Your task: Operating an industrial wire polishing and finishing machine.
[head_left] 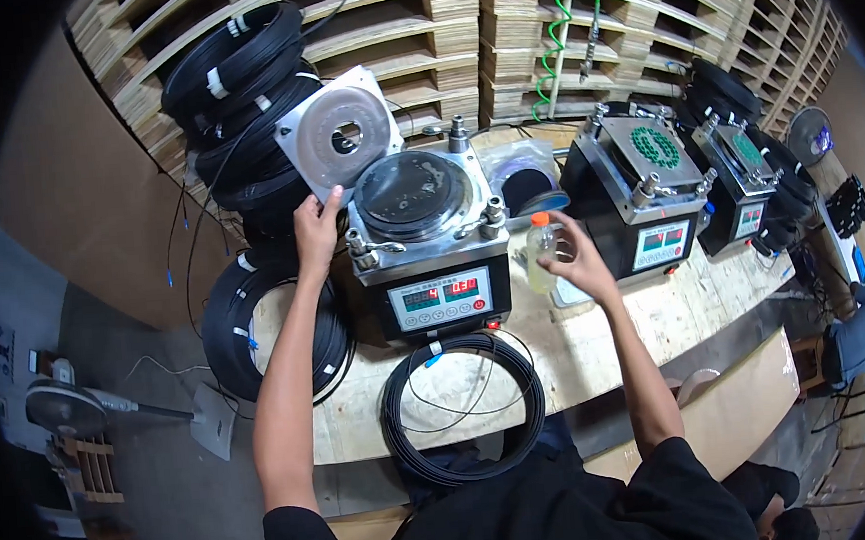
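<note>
My left hand (318,236) grips the lower edge of a square metal plate (295,141), which has a round, cloudy disc set in it and a hole in its middle. The plate is tilted up at the left of a polishing machine (380,312). On that machine lies a round dark pad (409,193) with pale, wet-looking patches, framed by metal corner clamps. To the machine's right, my right hand (584,261) has its fingers closed round a small clear bottle (541,274) with an orange cap and yellowish liquid inside. The bottle is upright.
A coil of black cable (394,413) lies at the wooden table's (584,355) front edge. More black cable coils (221,325) are stacked at the left. Two similar machines with green-dotted plates (653,146) stand to the right. A green coiled hose (550,56) hangs behind.
</note>
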